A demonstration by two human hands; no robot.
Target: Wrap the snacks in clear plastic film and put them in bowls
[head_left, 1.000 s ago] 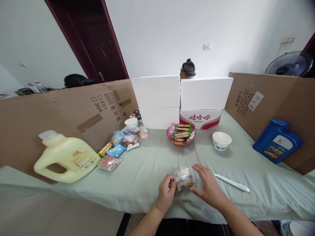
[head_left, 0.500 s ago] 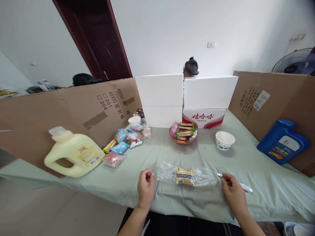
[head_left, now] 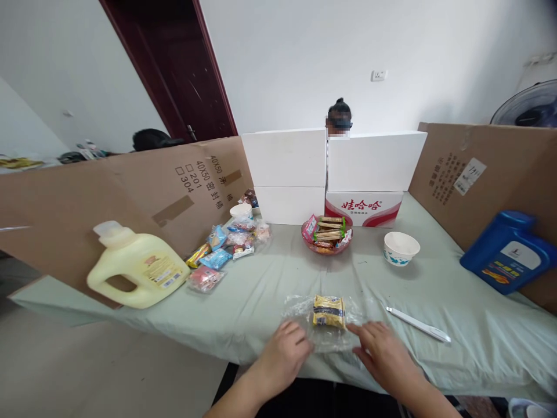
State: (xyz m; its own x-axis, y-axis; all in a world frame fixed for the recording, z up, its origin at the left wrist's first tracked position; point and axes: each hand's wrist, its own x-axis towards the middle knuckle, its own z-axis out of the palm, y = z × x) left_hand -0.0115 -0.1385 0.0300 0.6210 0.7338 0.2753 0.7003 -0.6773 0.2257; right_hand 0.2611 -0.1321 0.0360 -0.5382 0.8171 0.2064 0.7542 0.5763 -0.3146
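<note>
Two jugs (head_left: 138,271), two bowls (head_left: 401,248)

Crinkly clear plastic bag (head_left: 300,307), matt cloth (head_left: 261,284)

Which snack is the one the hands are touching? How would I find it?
Start at the pale green table cloth and come to its near edge, where the left hand and right hand rest. Between them lies a clear plastic bag with one yellow snack packet inside. Every other snack sits farther back, by the cardboard or in the red bowl.
</note>
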